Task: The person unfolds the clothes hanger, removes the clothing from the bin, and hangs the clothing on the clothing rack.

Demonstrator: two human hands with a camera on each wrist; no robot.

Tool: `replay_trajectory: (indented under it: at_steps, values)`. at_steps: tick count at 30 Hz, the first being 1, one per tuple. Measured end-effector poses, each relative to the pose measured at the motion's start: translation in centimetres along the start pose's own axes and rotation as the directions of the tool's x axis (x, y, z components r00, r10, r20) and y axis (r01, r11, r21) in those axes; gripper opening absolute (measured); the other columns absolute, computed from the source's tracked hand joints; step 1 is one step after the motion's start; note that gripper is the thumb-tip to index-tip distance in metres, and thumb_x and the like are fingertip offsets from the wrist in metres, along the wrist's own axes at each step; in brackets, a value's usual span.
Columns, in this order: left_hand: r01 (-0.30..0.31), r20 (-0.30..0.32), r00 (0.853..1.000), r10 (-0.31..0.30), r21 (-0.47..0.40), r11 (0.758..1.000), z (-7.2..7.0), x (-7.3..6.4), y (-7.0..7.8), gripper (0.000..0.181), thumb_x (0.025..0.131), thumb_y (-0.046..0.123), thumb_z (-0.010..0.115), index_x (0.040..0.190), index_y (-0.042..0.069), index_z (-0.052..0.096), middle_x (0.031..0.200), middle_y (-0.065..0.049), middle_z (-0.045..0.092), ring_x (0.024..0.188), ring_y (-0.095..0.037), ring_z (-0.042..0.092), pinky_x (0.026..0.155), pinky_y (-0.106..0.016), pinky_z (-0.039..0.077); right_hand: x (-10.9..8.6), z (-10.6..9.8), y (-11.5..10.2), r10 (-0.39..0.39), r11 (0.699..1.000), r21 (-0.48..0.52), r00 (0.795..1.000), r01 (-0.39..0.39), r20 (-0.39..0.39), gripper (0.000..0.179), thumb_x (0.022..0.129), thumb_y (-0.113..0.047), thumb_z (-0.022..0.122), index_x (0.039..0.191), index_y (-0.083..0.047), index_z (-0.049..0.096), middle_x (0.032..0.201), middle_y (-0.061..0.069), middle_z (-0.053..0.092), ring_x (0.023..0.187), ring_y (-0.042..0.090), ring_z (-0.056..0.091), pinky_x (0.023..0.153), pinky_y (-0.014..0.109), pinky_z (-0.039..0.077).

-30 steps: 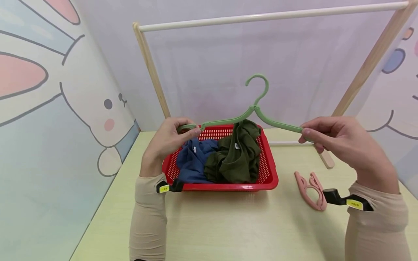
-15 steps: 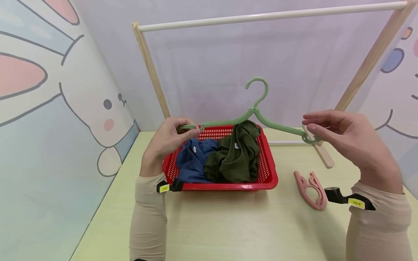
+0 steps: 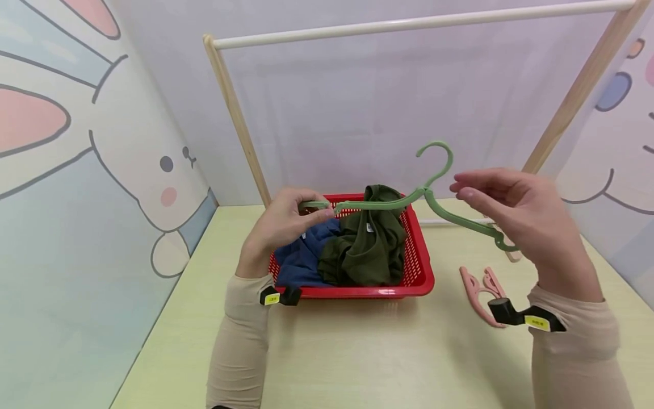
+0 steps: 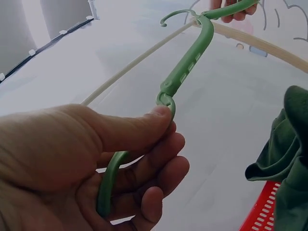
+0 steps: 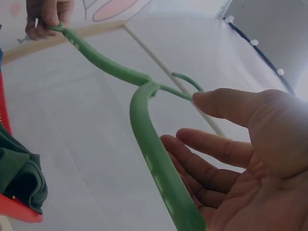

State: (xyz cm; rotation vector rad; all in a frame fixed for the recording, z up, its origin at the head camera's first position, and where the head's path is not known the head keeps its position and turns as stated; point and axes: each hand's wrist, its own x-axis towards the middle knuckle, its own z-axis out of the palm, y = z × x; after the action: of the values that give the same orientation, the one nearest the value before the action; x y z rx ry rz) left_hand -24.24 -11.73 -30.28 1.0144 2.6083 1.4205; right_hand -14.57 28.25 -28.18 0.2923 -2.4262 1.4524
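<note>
A green folding hanger (image 3: 395, 203) is held up in front of the basket, unfolded, its hook pointing upward. My left hand (image 3: 283, 224) pinches its left end between thumb and fingers; in the left wrist view the thumb (image 4: 139, 127) presses on the end joint. Beside the hook and right arm of the hanger is my right hand (image 3: 526, 210), fingers loosely bent and holding nothing. In the right wrist view the hanger's right arm (image 5: 149, 130) passes in front of those fingers. A red basket (image 3: 357, 292) below bears a blue garment (image 3: 306, 264) and a dark green garment (image 3: 365, 264).
A folded pink hanger (image 3: 477, 304) lies on the table (image 3: 357, 358), right of the basket. Behind stands a rack with a white top bar (image 3: 409, 24) and wooden posts (image 3: 237, 119). A patterned wall (image 3: 128, 227) borders the left side.
My right hand has let go of the hanger's right end and moved left toward the hook. The left hand has shifted right with the hanger, whose right side now hangs lower.
</note>
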Motion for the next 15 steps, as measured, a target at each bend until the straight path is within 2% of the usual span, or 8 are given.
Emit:
replay_trajectory:
  at_steps: [4,8,11,15]
  values:
    - [-0.008,0.004,1.0,0.008,0.005,1.0,0.7,0.3,0.3,0.01,0.106,0.022,0.08,0.106,0.013,0.085,0.102,-0.003,0.073,0.085,-0.026,0.058,0.074,-0.039,0.049,0.1,1.0,-0.4,0.045,0.999,-0.013,0.999,-0.045,0.015,0.032,0.105,-0.024,0.082,0.135,-0.015,0.08,0.119,-0.008,0.083,0.105,0.01,0.077,0.085,0.016,0.059]
    - [-0.03,0.01,1.0,0.03,0.005,1.0,1.3,0.5,0.5,0.007,0.105,0.019,0.081,0.102,0.014,0.084,0.107,-0.002,0.076,0.096,-0.023,0.062,0.083,-0.042,0.053,0.2,1.8,-0.7,0.087,0.996,-0.028,0.996,-0.086,0.037,0.029,0.104,-0.032,0.083,0.129,-0.018,0.083,0.116,-0.008,0.083,0.102,0.013,0.077,0.084,0.019,0.06]
    - [-0.049,0.016,0.999,0.049,-0.005,0.999,1.7,0.7,0.7,0.007,0.105,0.017,0.081,0.101,0.013,0.084,0.103,-0.003,0.076,0.095,-0.023,0.061,0.083,-0.044,0.053,0.2,2.1,-0.8,0.101,0.994,-0.037,0.993,-0.1,0.053,0.028,0.103,-0.036,0.083,0.126,-0.019,0.084,0.118,-0.008,0.083,0.104,0.014,0.076,0.085,0.02,0.06]
    - [-0.055,0.02,0.998,0.055,-0.012,0.998,2.0,0.8,0.9,0.006,0.104,0.016,0.081,0.1,0.013,0.083,0.097,-0.003,0.072,0.085,-0.026,0.057,0.075,-0.041,0.048,0.2,2.1,-0.8,0.111,0.993,-0.055,0.992,-0.108,0.052,0.027,0.103,-0.038,0.084,0.121,-0.019,0.086,0.111,-0.006,0.083,0.103,0.016,0.073,0.085,0.022,0.058]
